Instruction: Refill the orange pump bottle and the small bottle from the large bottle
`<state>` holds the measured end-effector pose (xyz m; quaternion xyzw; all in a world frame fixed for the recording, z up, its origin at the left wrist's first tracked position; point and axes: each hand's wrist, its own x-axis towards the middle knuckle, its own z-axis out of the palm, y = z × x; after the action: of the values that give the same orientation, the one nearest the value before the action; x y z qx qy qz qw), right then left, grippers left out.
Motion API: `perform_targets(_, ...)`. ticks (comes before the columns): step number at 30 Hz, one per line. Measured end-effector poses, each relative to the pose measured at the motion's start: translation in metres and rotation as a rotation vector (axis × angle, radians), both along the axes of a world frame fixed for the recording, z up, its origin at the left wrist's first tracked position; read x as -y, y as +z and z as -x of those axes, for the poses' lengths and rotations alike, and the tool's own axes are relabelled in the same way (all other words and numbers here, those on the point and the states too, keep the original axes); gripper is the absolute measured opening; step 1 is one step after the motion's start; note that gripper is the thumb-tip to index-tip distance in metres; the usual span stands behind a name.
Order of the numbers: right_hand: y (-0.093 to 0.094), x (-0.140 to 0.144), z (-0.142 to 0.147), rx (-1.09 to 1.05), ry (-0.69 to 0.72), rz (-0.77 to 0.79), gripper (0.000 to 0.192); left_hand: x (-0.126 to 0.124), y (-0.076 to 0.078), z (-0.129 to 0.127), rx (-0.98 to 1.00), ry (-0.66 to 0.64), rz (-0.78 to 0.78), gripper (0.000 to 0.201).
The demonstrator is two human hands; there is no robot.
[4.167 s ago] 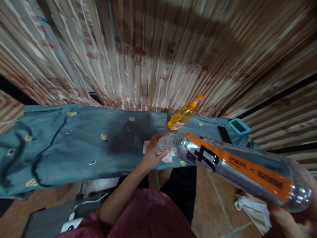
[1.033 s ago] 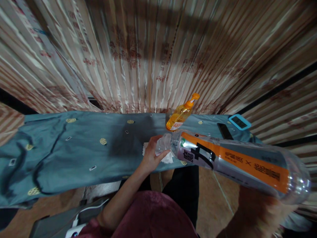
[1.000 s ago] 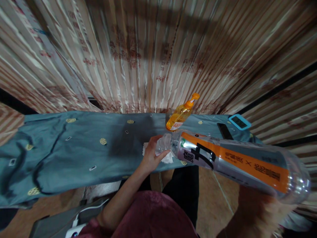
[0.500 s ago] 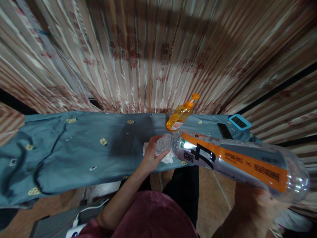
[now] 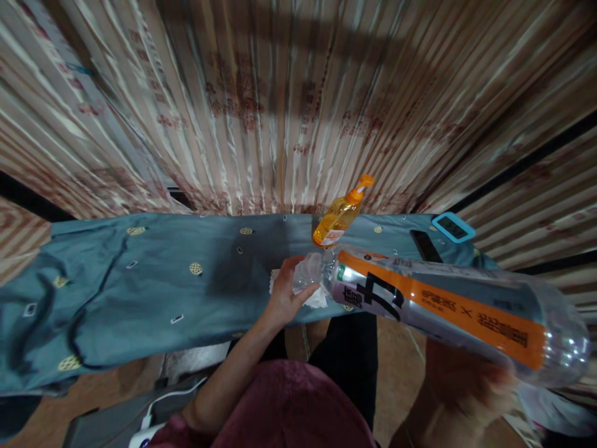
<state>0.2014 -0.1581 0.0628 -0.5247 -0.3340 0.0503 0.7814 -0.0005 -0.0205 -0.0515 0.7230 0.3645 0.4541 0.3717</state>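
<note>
A large clear plastic bottle (image 5: 438, 305) with an orange and grey label lies nearly level in the air, its neck pointing left. My right hand (image 5: 471, 379), somewhat blurred, grips it from below near the base; part of the fingers is hidden behind it. My left hand (image 5: 284, 294) is closed around a small clear cup (image 5: 306, 271) at the bottle's mouth. Whether liquid is passing between them I cannot make out. Under the cup, a white tissue (image 5: 317, 300) rests on the table's cloth. Just behind stands an orange pump bottle (image 5: 338, 219) with yellow liquid.
A grey-blue cloth with pineapple prints (image 5: 153, 280) covers the narrow table. At its right end lie a black phone (image 5: 425, 246) and a blue-framed digital clock (image 5: 453, 228). Pleated curtains (image 5: 280, 112) hang close behind. A white cable (image 5: 172, 393) runs at lower left.
My right hand has shifted slightly left along the underside of the bottle. The bottle's base sits a little farther right and lower. My left hand and the cup have hardly moved.
</note>
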Motion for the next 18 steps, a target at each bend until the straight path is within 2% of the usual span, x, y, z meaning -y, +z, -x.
perform_targets(5, 0.003, -0.002, 0.008, -0.080, 0.093, -0.047, 0.064, -0.001, -0.002, -0.002, 0.007, -0.009, -0.022, 0.051)
perform_targets(12, 0.011, -0.011, 0.016, -0.122, 0.092, -0.145, 0.057, -0.002, -0.001, -0.002, 0.066, -0.040, 0.004, 0.049)
perform_targets(15, -0.001, -0.020, 0.007, -0.258, 0.098, -0.137, 0.050, -0.003, -0.001, -0.005, 0.100, -0.018, 0.023, 0.053)
perform_targets(17, -0.019, -0.029, -0.004, -0.377, 0.106, -0.111, 0.047, -0.004, -0.001, -0.006, 0.104, -0.024, 0.012, 0.051)
perform_targets(18, -0.030, -0.033, -0.010, -0.434, 0.115, -0.085, 0.052, -0.005, -0.001, -0.007, 0.101, -0.029, 0.002, 0.051)
